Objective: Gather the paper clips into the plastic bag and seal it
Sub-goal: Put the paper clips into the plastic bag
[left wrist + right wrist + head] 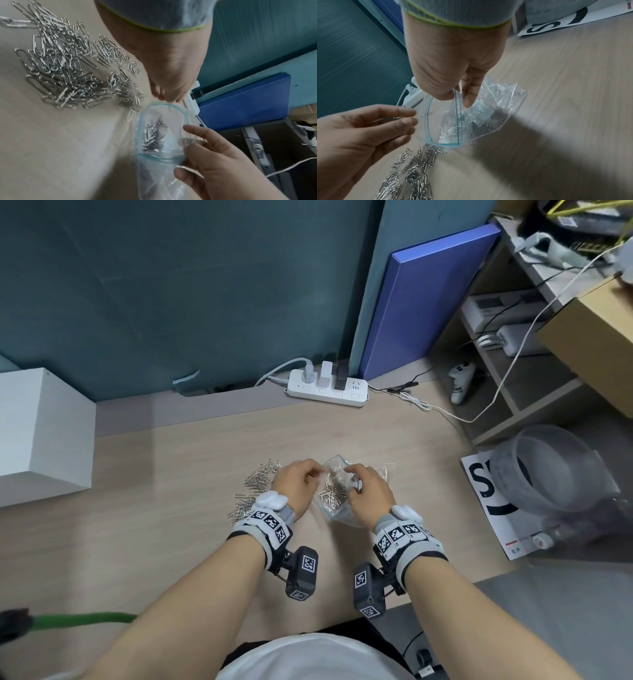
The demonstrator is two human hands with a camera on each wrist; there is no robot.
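Our right hand pinches the plastic bag mouth open on the desk; left hand fingers relaxed beside it, empty. Most paper clips lie just left. Risk: floppy rim collapses, clips spill out.

Shiny silver bent-wire metal paper clips heaped on a matt, pale wood-grain desk top; crinkled, glossy clear plastic zip bag; smooth white plastic power strip; soft grey knitted cloth wrist cuff.
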